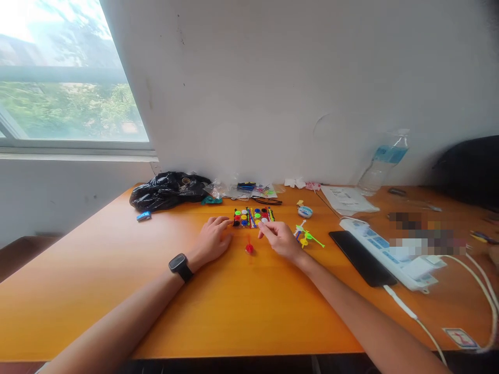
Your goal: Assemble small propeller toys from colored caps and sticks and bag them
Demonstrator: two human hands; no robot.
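My left hand (211, 240), with a dark watch (181, 266) on its wrist, lies on the table with its fingers loosely stretched. Its fingertips are beside a block of small colored discs and sticks (249, 217) set out in rows. A small red spinning top (249, 249) stands on the table between my hands, its stem blurred. Just right of it and above the table is my right hand (279, 238), thumb and fingers pressed together; whether anything is between them is hidden. To its right lie several yellow, green and blue plastic pieces (306, 236) in a small heap.
Along the wall lie a black plastic bag (167, 189), clear packets (249, 189) and a plastic bottle (384, 161). On the right are a round container (304, 211), a black phone (362, 258), a white power strip (390, 254) and cables. A blue packet (144, 216) is left.
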